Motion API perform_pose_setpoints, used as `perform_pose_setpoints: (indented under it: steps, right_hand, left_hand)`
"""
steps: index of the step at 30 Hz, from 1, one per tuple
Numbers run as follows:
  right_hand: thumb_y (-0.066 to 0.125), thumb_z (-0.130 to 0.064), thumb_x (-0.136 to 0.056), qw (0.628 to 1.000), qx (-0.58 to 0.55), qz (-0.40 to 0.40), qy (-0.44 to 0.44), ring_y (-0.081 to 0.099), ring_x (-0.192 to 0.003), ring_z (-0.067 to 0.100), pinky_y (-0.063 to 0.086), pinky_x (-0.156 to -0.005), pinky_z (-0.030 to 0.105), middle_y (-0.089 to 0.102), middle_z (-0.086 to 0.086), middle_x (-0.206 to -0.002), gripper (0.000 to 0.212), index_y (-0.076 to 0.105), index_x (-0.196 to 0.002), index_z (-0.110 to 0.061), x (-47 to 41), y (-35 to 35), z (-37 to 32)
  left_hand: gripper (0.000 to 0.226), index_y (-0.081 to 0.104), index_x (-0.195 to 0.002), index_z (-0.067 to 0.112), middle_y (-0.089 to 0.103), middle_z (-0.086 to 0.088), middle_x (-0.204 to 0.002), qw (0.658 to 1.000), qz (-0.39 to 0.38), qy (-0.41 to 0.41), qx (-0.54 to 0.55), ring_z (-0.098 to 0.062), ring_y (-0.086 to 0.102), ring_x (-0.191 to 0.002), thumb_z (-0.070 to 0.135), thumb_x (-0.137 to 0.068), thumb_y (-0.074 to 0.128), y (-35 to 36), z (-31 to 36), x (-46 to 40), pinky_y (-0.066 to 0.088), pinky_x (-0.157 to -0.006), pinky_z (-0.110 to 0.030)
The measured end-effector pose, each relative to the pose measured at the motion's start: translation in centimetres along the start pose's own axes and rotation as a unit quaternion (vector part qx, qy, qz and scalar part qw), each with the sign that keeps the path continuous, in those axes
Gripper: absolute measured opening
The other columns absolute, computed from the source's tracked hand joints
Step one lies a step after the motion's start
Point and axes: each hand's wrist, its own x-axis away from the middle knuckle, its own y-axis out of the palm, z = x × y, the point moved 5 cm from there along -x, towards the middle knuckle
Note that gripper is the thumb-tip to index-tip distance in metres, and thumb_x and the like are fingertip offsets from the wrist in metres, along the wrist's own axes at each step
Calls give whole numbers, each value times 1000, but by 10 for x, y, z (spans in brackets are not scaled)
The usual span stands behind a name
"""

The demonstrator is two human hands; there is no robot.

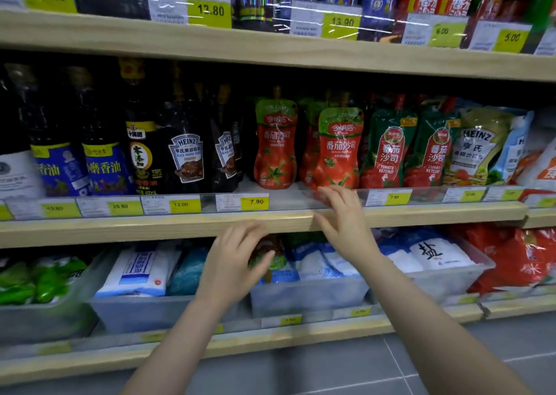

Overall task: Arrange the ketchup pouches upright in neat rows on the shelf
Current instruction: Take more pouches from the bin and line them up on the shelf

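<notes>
On the middle shelf (180,224) two red ketchup pouches with green tops stand upright, one at the left (275,145) and one at the right (338,151), with more pouches behind them. My left hand (231,262) is below the shelf edge and grips another such pouch (267,256), which lies tilted over the lower shelf's tubs. My right hand (343,214) reaches over the shelf's front rail, its fingers relaxed and touching the bottom of the right pouch.
Green and red tomato ketchup pouches (386,151) and Heinz pouches (478,148) stand to the right. Dark sauce pouches (186,154) and bottles (102,142) fill the left. Clear tubs of salt bags (307,295) sit on the shelf below. Yellow price tags (255,202) line the rail.
</notes>
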Motion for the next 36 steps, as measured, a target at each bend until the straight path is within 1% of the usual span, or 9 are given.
perform_pose_setpoints:
  steps: [4, 8, 12, 15, 18, 23, 28, 31, 36]
  right_hand:
    - [60, -17, -86, 1000, -16, -19, 15, 36, -128, 25, 24, -112, 45, 44, 9, -134, 48, 46, -132, -9, 3, 0, -2]
    - [58, -13, -88, 998, -55, -6, -5, 29, -136, 21, 22, -115, 35, 38, 6, -143, 48, 44, -134, -8, 22, 8, -4]
    - [57, -13, -86, 995, -93, -18, -38, 38, -126, 12, 26, -108, 19, 47, 3, -131, 37, 53, -123, -10, 89, 55, -13]
    - [60, -18, -84, 993, -85, -81, -14, 51, -104, 21, 40, -92, 31, 57, 8, -108, 23, 60, -105, -9, 112, 95, -8]
    - [64, -29, -83, 992, -50, -91, 69, 54, -87, 26, 41, -77, 37, 56, 5, -89, 18, 58, -86, -12, 96, 121, -5]
    - [56, -54, -80, 971, 87, -153, 161, 58, -88, 29, 34, -76, 36, 64, 9, -87, 43, 62, -78, -11, 73, 159, -9]
    - [57, -44, -77, 947, 37, -224, 228, 58, -82, 30, 33, -82, 35, 64, 9, -71, 35, 55, -59, -14, 61, 168, 0]
    - [58, -36, -77, 957, 7, -182, 225, 51, -70, 32, 30, -74, 34, 50, 6, -54, 40, 42, -46, -17, 62, 150, -2]
    - [70, -18, -69, 969, -97, -61, 220, 55, -67, 34, 39, -69, 36, 55, 10, -60, 26, 55, -51, -9, 77, 105, 8]
  left_hand:
    - [23, 65, -97, 13, 62, -4, -101, 995, -103, -3, 3, -17, 52, -98, 27, -80, 66, 29, -1, 49, 51, -79, -35]
    - [42, 63, -112, 18, 62, -4, -113, 980, -183, -34, -73, -24, 60, -106, 32, -74, 72, 61, -12, 75, 42, -100, -49]
    - [53, 62, -118, 15, 62, -7, -119, 968, -178, -68, -162, -25, 58, -114, 48, -80, 45, 64, -39, 103, 24, -105, -54]
    - [57, 61, -120, 13, 62, -9, -120, 961, -172, -86, -199, -26, 55, -117, 50, -80, 45, 57, -56, 121, 28, -104, -51]
    - [55, 57, -118, 16, 61, -7, -121, 962, -159, -86, -203, -24, 44, -121, 46, -73, 64, 57, -57, 126, 28, -102, -46]
    - [58, 53, -114, 18, 59, -6, -121, 964, -140, -100, -202, -24, 41, -123, 47, -67, 71, 59, -54, 127, 28, -101, -44]
    - [56, 54, -113, 19, 58, -6, -123, 962, -144, -106, -206, -24, 40, -124, 50, -68, 68, 60, -54, 128, 27, -100, -43]
    - [56, 58, -113, 18, 58, -6, -122, 961, -151, -115, -201, -24, 40, -124, 50, -67, 69, 59, -53, 128, 27, -101, -44]
    - [58, 60, -114, 15, 59, -8, -121, 959, -153, -126, -201, -25, 44, -124, 53, -71, 63, 56, -47, 126, 28, -102, -45]
